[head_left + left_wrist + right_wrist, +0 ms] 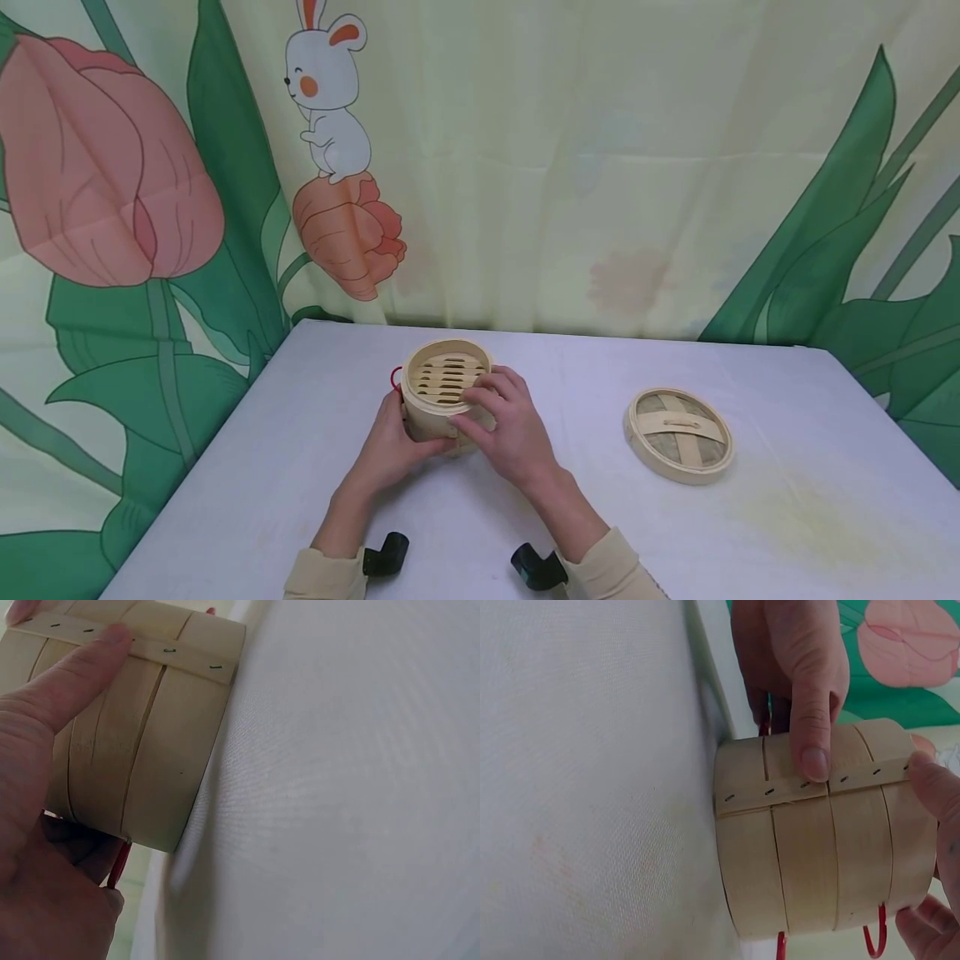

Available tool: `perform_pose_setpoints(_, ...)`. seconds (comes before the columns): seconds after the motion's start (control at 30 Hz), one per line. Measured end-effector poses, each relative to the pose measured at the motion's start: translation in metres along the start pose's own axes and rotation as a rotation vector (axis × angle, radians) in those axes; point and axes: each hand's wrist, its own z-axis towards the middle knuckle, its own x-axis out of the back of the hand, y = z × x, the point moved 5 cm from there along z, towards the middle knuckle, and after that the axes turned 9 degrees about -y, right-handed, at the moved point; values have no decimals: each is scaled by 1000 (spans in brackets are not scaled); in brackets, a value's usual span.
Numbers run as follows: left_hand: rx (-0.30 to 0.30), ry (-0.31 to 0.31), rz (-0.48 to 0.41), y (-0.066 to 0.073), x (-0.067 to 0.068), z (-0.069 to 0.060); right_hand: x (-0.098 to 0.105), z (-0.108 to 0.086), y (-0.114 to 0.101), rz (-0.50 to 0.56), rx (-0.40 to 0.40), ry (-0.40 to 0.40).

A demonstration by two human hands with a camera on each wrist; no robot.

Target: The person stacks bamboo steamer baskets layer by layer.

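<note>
A round bamboo steamer (431,423) with a slatted inner base stands on the white table, its top uncovered. The left hand (392,448) grips its left side, the thumb lying across the front wall; the left wrist view shows that thumb on the stitched strip of the steamer (150,742). At the upper rim on the right, the right hand (513,429) holds the edge between thumb and fingers. In the right wrist view the steamer (806,855) shows stacked bands and red loops, with the left hand (799,667) around it and the right hand (937,825) at its top band.
To the right, a round woven bamboo lid (681,435) with a strap handle lies on the white table (780,400). Behind the table hangs a curtain (525,167) printed with a rabbit, a carrot, a tulip and green leaves.
</note>
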Motion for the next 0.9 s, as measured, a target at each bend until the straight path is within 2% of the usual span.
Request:
perform_pose_setpoints(0.3,-6,11,-42,-1,3,0,-2,-1,0,-7,-25,-24)
perform_pose_setpoints(0.47,-3,8,-88,-1,5,0,0,-2,1,-3,-8,-25)
perform_pose_setpoints(0.67,47,5,-151,-2,8,0,11,-4,3,-13,49,61)
perform_pose_setpoints(0.77,81,8,-170,-2,11,-1,18,-5,5,-5,32,96)
perform_pose_setpoints(0.9,133,27,-192,-1,15,-3,29,-9,10,-1,-15,100)
